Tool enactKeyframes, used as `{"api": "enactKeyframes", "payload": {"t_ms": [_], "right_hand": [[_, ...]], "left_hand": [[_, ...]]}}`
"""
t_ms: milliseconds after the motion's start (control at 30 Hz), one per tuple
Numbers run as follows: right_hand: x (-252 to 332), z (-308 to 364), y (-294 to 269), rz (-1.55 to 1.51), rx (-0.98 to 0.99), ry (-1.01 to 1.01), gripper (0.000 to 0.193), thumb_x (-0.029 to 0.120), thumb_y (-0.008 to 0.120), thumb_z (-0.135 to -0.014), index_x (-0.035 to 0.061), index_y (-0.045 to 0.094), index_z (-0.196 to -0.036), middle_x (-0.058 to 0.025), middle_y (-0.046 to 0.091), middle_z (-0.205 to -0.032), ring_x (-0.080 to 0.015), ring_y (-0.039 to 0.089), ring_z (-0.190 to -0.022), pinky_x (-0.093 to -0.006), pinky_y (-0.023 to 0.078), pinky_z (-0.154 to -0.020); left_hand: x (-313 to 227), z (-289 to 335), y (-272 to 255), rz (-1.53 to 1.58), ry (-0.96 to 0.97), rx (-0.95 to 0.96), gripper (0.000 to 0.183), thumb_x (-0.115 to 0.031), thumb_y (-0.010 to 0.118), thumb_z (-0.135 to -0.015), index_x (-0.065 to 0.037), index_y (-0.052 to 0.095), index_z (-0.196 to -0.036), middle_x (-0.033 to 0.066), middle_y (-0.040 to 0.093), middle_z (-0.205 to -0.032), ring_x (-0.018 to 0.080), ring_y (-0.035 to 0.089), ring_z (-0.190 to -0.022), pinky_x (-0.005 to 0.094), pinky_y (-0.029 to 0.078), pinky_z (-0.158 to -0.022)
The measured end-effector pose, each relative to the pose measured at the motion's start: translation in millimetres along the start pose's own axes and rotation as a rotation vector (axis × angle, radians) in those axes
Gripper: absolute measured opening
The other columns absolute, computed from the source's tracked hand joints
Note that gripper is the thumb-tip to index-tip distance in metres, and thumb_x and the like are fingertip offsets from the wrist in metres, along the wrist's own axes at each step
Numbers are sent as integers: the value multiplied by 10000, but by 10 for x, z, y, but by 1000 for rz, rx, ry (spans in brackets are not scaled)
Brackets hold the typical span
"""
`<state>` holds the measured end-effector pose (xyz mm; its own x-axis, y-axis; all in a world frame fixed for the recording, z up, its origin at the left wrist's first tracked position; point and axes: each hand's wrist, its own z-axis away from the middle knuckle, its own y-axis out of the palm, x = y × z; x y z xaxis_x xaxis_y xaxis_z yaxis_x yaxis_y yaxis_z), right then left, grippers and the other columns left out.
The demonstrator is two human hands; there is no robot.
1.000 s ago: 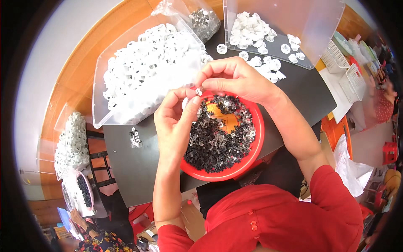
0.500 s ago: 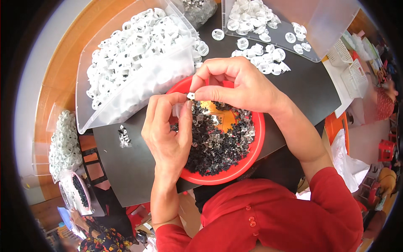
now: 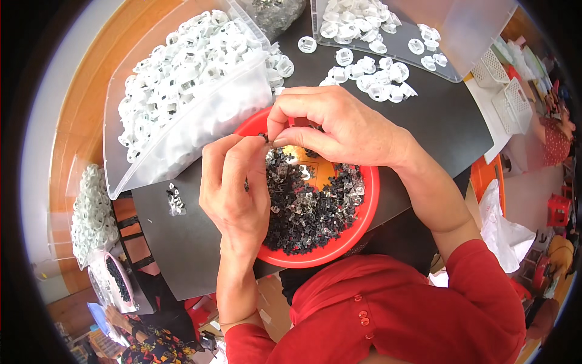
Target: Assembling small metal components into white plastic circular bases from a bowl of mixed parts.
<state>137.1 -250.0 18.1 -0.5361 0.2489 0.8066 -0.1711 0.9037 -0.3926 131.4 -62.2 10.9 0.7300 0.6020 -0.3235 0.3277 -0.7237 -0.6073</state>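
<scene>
My left hand and my right hand meet fingertip to fingertip over the far left part of a red basin. A small black piece peeks out at the left fingertips, which are pinched together. The right thumb and forefinger are pinched too, and what they hold is hidden. Below them, the basin holds a heap of small black and clear pieces, with a yellow patch of its bottom showing.
A clear bin heaped with white round parts stands at the left. More white parts lie loose on the dark table, beside a second clear bin. Another person's hand shows at the lower left.
The small white part seen between my fingertips no longer shows; a black piece shows there now. My fingertips have closed in, and the view has shifted slightly.
</scene>
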Motion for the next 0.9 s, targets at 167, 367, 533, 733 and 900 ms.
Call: {"api": "enactKeyframes", "payload": {"t_ms": [167, 367, 533, 733, 900], "right_hand": [[-17, -3, 6, 50, -94, -57, 141, 124, 624, -831, -5, 595, -879, -116, 603, -811, -253, 599, -711, -346, 478, -672], [28, 9, 105, -126, -202, 56, 122, 116, 625, -852, -1, 592, -854, -94, 576, -778, -187, 574, -662, -311, 461, -618], [41, 12, 165, 14, -204, -76, 73, 66, 630, -858, -2, 606, -873, -68, 568, -814, -157, 564, -725, -272, 451, -657], [20, 27, 203, 21, -172, -106, 79, 70, 632, -846, 2, 606, -875, -87, 581, -821, -222, 590, -771, -320, 461, -680], [25, 23, 174, 32, -131, -107, 84, 96, 606, -833, 17, 608, -861, -105, 608, -840, -280, 610, -812, -379, 474, -732]], "left_hand": [[17, 39, -24, 535, -391, 72, 288, 47, 624, -828, -14, 592, -1108, 62, 608, -989, 150, 589, -886, 268, 465, -792], [-44, 9, -31, 981, -651, 116, 489, 42, 599, -859, 16, 425, -1316, 103, 546, -1169, 148, 568, -1062, 266, 449, -917], [-77, -4, -23, 981, -610, 85, 561, 75, 625, -826, 13, 393, -1334, 101, 536, -1163, 171, 578, -1062, 281, 481, -904], [-54, 5, -27, 1030, -685, 75, 581, 86, 654, -794, 12, 409, -1315, 101, 519, -1165, 195, 586, -1061, 292, 497, -901], [-43, 10, -7, 1048, -725, 66, 594, 118, 669, -761, 10, 425, -1292, 92, 524, -1136, 196, 587, -1063, 289, 503, -891]]}}
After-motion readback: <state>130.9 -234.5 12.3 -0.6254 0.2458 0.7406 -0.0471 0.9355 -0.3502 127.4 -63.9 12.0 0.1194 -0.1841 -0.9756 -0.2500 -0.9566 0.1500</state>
